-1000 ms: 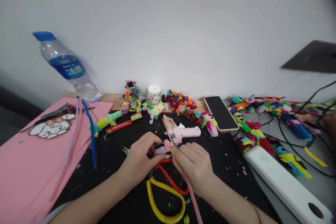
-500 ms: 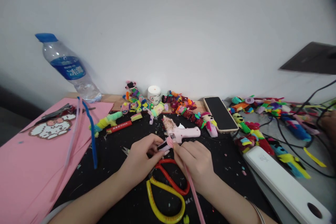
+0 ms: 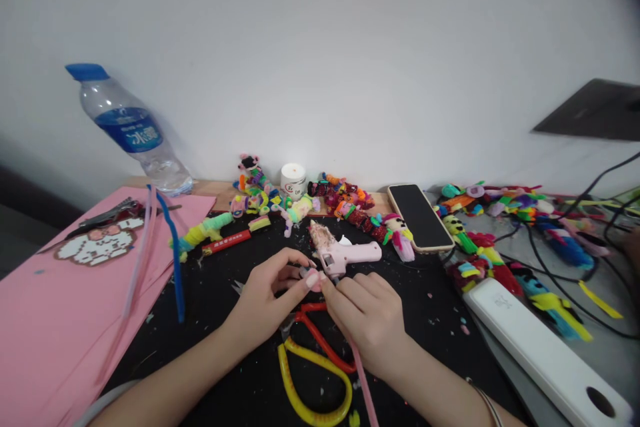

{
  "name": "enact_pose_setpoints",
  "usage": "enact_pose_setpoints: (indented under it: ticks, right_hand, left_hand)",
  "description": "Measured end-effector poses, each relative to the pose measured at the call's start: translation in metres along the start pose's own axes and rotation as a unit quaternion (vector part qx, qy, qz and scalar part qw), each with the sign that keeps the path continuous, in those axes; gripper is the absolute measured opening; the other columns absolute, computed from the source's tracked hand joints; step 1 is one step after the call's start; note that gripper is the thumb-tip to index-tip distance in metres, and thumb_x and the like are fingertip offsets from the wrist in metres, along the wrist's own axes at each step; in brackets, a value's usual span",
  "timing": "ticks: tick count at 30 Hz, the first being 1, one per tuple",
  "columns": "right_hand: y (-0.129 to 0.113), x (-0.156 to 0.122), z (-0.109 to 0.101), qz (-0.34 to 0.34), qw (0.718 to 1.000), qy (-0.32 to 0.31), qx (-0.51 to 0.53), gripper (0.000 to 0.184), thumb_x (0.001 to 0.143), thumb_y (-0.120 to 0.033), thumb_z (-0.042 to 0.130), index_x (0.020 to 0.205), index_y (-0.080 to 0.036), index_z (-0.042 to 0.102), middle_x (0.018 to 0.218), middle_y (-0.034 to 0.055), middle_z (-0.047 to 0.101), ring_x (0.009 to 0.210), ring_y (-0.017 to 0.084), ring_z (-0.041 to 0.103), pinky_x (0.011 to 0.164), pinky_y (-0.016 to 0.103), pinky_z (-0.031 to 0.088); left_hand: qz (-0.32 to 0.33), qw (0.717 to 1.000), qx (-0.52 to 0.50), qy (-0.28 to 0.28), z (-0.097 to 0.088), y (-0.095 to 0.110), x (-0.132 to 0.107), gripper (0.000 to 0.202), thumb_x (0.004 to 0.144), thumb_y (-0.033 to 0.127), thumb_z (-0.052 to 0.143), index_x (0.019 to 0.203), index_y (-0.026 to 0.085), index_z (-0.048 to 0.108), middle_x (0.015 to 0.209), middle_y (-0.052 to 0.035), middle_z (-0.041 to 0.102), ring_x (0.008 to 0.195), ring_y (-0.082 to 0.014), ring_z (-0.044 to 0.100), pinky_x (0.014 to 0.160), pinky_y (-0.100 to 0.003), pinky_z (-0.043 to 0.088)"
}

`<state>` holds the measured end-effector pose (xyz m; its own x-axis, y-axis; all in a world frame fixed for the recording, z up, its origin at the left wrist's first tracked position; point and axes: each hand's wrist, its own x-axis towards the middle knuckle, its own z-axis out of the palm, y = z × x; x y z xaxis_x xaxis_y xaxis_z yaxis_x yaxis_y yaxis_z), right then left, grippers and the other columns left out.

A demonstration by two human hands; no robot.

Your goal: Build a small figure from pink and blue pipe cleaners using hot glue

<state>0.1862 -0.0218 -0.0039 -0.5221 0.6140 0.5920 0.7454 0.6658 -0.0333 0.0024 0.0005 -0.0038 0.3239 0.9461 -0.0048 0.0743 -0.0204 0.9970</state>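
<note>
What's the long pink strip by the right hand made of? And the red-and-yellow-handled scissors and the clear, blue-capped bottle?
Long pink strip: probably fuzzy, matte chenille, by its soft look.
Red-and-yellow-handled scissors: smooth plastic handles, it seems, from their even, bright colour; blades look like grey metal.
Clear, blue-capped bottle: likely shiny plastic, being see-through with glints.

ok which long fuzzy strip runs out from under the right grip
The long pink fuzzy strip, reaching the bottom edge; the bright blue fuzzy strip and pale lilac strips lie off to the left.
</note>
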Motion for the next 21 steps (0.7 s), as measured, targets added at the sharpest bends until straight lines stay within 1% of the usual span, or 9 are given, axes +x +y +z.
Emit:
enact_pose_setpoints:
  ticks: [2, 5, 9, 12, 15, 18, 21]
  right_hand:
    - [-0.001, 0.001, 0.001, -0.001, 1.0, 0.005, 0.005, 0.017, 0.09, -0.015, 0.053, 0.101, -0.014, 0.065, 0.064, 0.0017, 0.06, 0.057, 0.012, 0.045, 0.053, 0.03, 0.023]
    - [0.001, 0.001, 0.003, 0.017, 0.999, 0.037, 0.028, 0.014, 0.088, -0.015, 0.057, 0.099, -0.015, 0.066, 0.061, 0.0008, 0.061, 0.056, 0.012, 0.046, 0.052, 0.029, 0.025]
    - [0.003, 0.001, 0.006, 0.056, 0.991, 0.071, 0.095, 0.013, 0.085, -0.016, 0.062, 0.098, -0.018, 0.066, 0.066, 0.0006, 0.065, 0.057, 0.012, 0.049, 0.055, 0.027, 0.031]
    - [0.003, 0.004, 0.006, 0.078, 0.984, 0.076, 0.141, 0.01, 0.085, -0.017, 0.062, 0.094, -0.017, 0.065, 0.073, 0.002, 0.068, 0.061, 0.012, 0.056, 0.058, 0.026, 0.036]
    - [0.001, 0.008, 0.003, 0.096, 0.98, 0.074, 0.156, 0.007, 0.086, -0.018, 0.058, 0.091, -0.017, 0.064, 0.075, 0.0026, 0.069, 0.065, 0.013, 0.059, 0.06, 0.026, 0.039]
    - [0.0, 0.01, -0.001, 0.117, 0.978, 0.054, 0.164, 0.011, 0.087, -0.018, 0.052, 0.089, -0.017, 0.063, 0.072, 0.0023, 0.067, 0.064, 0.013, 0.058, 0.06, 0.025, 0.039]
    - [0.001, 0.01, -0.004, 0.142, 0.972, 0.044, 0.181, 0.013, 0.084, -0.018, 0.05, 0.091, -0.016, 0.061, 0.069, 0.0007, 0.063, 0.061, 0.013, 0.056, 0.059, 0.025, 0.039]
  left_hand:
    - [-0.013, 1.0, -0.007, 0.006, 0.001, 0.001, 0.001, 0.018, 0.082, 0.032, 0.058, 0.092, 0.018, 0.056, 0.094, -0.0062, 0.064, 0.083, -0.0179, 0.064, 0.074, -0.03, 0.054]
    - [-0.024, 0.999, -0.013, 0.021, 0.001, 0.0, 0.003, 0.019, 0.081, 0.034, 0.06, 0.09, 0.017, 0.057, 0.091, -0.005, 0.066, 0.083, -0.0177, 0.064, 0.073, -0.03, 0.053]
    - [-0.034, 0.998, -0.036, 0.026, 0.0, -0.001, 0.005, 0.021, 0.079, 0.034, 0.062, 0.091, 0.018, 0.057, 0.085, -0.0034, 0.067, 0.079, -0.0167, 0.064, 0.072, -0.03, 0.052]
    - [-0.042, 0.998, -0.045, 0.025, 0.0, -0.002, 0.005, 0.021, 0.078, 0.033, 0.063, 0.091, 0.017, 0.057, 0.085, -0.0036, 0.068, 0.079, -0.0164, 0.064, 0.073, -0.03, 0.051]
    - [-0.044, 0.998, -0.05, 0.024, 0.0, -0.001, 0.005, 0.021, 0.078, 0.034, 0.063, 0.091, 0.017, 0.058, 0.085, -0.0036, 0.069, 0.078, -0.0155, 0.064, 0.074, -0.029, 0.051]
    - [-0.05, 0.997, -0.049, 0.02, 0.001, -0.001, 0.004, 0.023, 0.079, 0.036, 0.063, 0.091, 0.017, 0.058, 0.084, -0.0034, 0.069, 0.076, -0.0154, 0.064, 0.072, -0.029, 0.051]
    - [-0.049, 0.998, -0.045, 0.024, 0.0, 0.0, 0.003, 0.023, 0.079, 0.037, 0.062, 0.09, 0.017, 0.058, 0.081, -0.0029, 0.068, 0.074, -0.0156, 0.064, 0.068, -0.027, 0.051]
